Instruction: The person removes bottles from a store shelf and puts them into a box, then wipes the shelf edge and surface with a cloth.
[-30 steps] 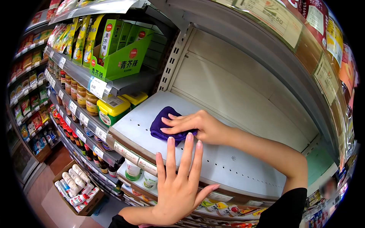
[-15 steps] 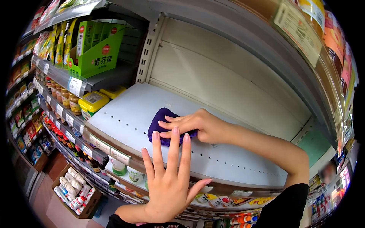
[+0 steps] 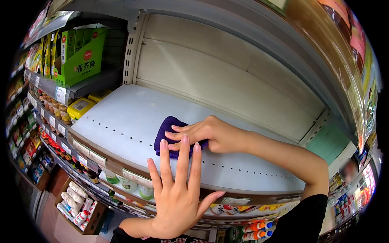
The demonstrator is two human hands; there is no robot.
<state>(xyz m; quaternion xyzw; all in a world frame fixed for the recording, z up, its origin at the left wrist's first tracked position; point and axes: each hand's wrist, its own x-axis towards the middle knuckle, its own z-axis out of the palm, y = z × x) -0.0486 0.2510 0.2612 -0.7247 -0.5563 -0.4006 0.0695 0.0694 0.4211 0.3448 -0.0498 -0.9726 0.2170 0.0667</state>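
A folded dark purple cloth [image 3: 165,128] lies flat on the pale grey shelf board [image 3: 121,109]. My right hand [image 3: 202,135] presses down on it, fingers stretched over its top and pointing left; part of the cloth is hidden under them. My left hand [image 3: 175,198] is open with fingers spread, back toward me, in front of the shelf's front edge. Its fingertips overlap the near edge of the cloth in view; whether they touch it I cannot tell. A row of small holes [image 3: 122,134] runs along the board on both sides of the cloth.
Green cartons [image 3: 83,56] stand on the shelf to the left, with yellow-lidded tubs [image 3: 80,107] and jars [image 3: 65,113] below. Another shelf [image 3: 308,48] overhangs at upper right. A cardboard box of bottles [image 3: 77,206] sits on the floor. White-green containers [image 3: 127,183] fill the level beneath.
The cloth has slid to the right along the board under my right hand. My view has shifted right too, and my left hand, still spread, has moved along with it.
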